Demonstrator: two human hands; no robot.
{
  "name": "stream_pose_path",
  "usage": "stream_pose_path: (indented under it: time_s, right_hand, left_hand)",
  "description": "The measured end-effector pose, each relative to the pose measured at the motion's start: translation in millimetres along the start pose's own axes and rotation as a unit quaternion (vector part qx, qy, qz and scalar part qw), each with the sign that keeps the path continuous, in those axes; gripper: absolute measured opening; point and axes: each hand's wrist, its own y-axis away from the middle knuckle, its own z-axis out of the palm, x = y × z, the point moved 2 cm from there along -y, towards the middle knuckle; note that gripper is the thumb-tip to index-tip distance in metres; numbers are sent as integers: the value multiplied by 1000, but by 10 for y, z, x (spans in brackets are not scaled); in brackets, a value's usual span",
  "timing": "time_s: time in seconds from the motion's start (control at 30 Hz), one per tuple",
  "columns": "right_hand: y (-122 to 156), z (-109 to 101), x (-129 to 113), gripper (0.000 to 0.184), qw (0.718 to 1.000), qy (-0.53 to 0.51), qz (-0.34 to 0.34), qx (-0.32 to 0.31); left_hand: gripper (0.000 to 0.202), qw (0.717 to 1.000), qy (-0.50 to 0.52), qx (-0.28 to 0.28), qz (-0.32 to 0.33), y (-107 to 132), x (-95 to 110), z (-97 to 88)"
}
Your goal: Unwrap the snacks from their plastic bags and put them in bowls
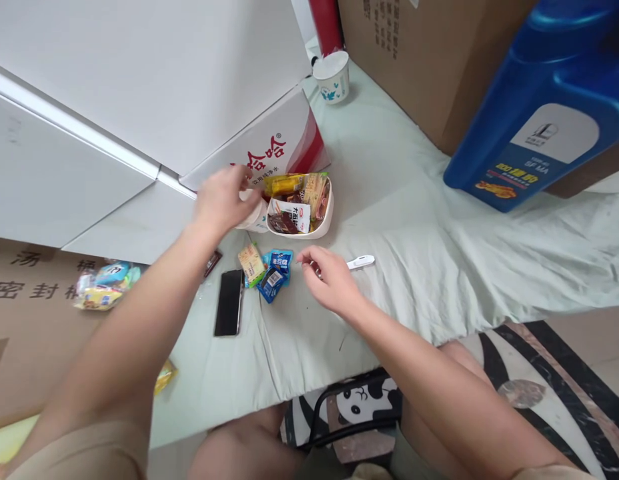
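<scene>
My left hand (224, 201), slightly blurred, is at the rim of a white paper cup (257, 219), with a gap between thumb and fingers. No held thing shows in it; whether it touches the cup is unclear. Right beside the cup stands a white bowl (319, 231) full of wrapped snacks (295, 215). Over the cloth, my right hand (332, 279) has loosely bent fingers apart, and nothing shows in them. Left of it lie blue snack packets (273, 277) and a packet of crackers (251, 264). A white thermometer-like stick (361, 262) lies just beyond the hand.
A black phone (229, 303) lies on the pale green cloth (389, 233). Behind stand a red-and-white carton (284, 143) and another paper cup (333, 79). A big blue jug (534, 113) and a cardboard box (419, 53) stand at right. More snack packets (107, 285) are at left.
</scene>
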Motion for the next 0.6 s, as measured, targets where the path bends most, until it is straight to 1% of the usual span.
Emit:
stream_pose_path:
  time_s: [0.03, 0.07, 0.1, 0.13, 0.17, 0.2, 0.23, 0.3, 0.37, 0.43, 0.47, 0.53, 0.6]
  right_hand:
    - [8, 2, -9, 18, 1000, -2, 1, 2]
    - [15, 6, -19, 18, 1000, -3, 2, 3]
    - [21, 11, -31, 17, 1000, -4, 2, 5]
    - [27, 16, -43, 17, 1000, -5, 1, 6]
    - [35, 21, -56, 17, 1000, -5, 2, 6]
    - [47, 25, -69, 17, 1000, -1, 5, 3]
    - [67, 30, -81, 17, 1000, 5, 14, -6]
    - [138, 43, -107, 18, 997, 26, 34, -57]
    - [256, 59, -138, 19, 988, 56, 36, -143]
    - [398, 62, -162, 20, 970, 99, 24, -219]
    - [463, 57, -168, 21, 962, 126, 22, -242]
    - [559, 41, -171, 21, 949, 166, 24, -268]
    - [591, 25, -174, 22, 942, 177, 22, -285]
  left_hand:
    - [59, 999, 3, 26, 40, 82, 114, 12]
    - [69, 996, 4, 30, 86, 159, 245, 57]
    - [80, 993, -3, 6, 120, 224, 377, 135]
    - [85, 989, -13, -39, 140, 274, 503, 235]
    - [87, 987, -21, -72, 144, 305, 616, 336]
    - [85, 987, -28, -74, 138, 315, 716, 421]
    - [78, 989, -32, -61, 131, 310, 804, 490]
    - [66, 989, -19, -19, 145, 266, 966, 577]
    - [60, 980, 14, 19, 196, 195, 1131, 598]
    - [58, 964, 49, 47, 259, 93, 1314, 567]
    - [57, 955, 62, 59, 286, 24, 1409, 538]
    - [56, 939, 78, 72, 326, -170, 1590, 460]
    - [55, 935, 81, 72, 338, -443, 1740, 365]
